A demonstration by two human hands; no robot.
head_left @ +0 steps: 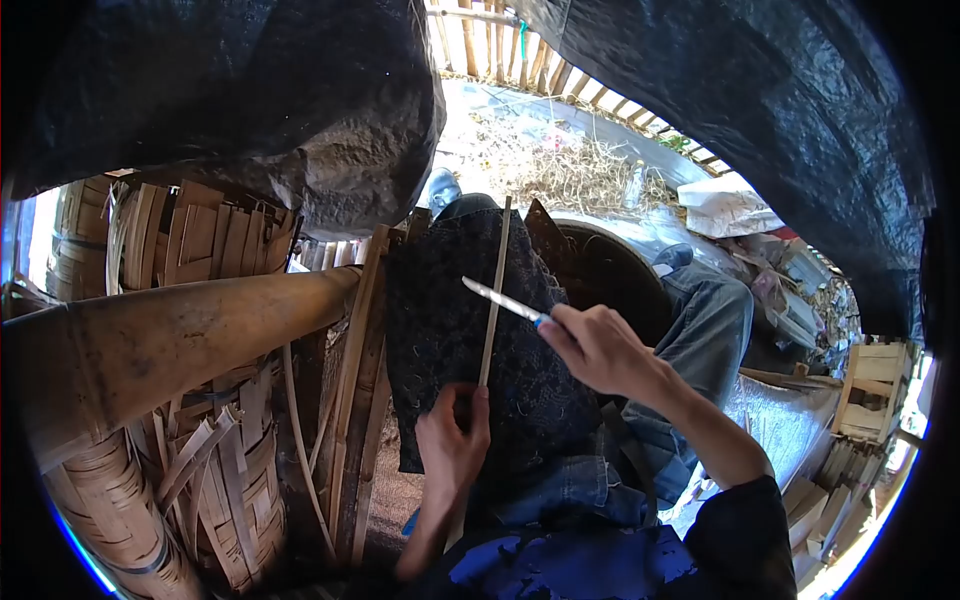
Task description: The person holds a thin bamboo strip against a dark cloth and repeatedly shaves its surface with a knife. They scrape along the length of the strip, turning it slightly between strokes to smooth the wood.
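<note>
My left hand [453, 437] is closed on the lower end of a thin bamboo strip [498, 290], pinched between thumb and fingers. The strip points up and away from me over a dark patterned cloth [435, 300] spread across my lap. In my right hand [603, 348] is a knife [505, 302] with a bright, narrow blade and a blue part by the grip. Its blade crosses the strip around mid-length in this view, tip toward the left. Most of the knife's handle is hidden inside my fingers.
A thick bamboo pole [190, 335] juts in from the left, above woven bamboo baskets [120, 510]. Black plastic sheeting [760, 110] hangs overhead. Beyond my knees lie a round dark basin [620, 275] and dry straw shavings [570, 165]. A small wooden crate [870, 390] stands at right.
</note>
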